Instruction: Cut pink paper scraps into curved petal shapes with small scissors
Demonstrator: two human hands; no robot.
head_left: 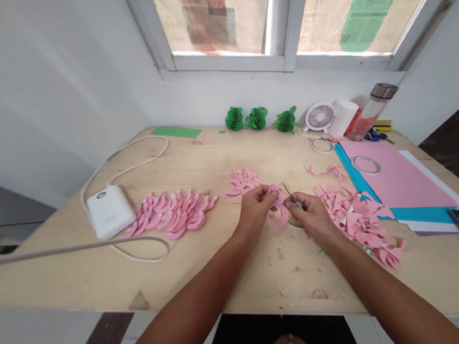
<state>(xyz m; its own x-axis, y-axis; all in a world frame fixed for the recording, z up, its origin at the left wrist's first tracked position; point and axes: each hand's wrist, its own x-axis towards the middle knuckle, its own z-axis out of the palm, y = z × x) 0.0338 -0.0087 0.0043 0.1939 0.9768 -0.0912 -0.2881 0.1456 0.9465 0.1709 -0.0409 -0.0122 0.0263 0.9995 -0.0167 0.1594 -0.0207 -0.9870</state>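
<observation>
Between the thumb and fingers of my left hand [254,208] is a pink paper cutout [277,219] with curved edges and an opening in it. My right hand [311,212] is closed around scissors [293,196], whose thin blades point up and left beside the paper; their handles are mostly hidden by my fingers. Under my hands, part of a round roll [296,225] shows on the table. Left of my hands lies a row of curved pink paper pieces [176,213]. A smaller group of pink pieces [243,181] sits just beyond my left hand.
Pink scraps [361,218] cover the table right of my right hand. Coloured sheets [402,175] carry a tape roll [366,165]. A white power bank [110,211] with a cable is at left. Green paper pompoms [257,119], a fan [320,117] and a bottle [373,113] stand behind.
</observation>
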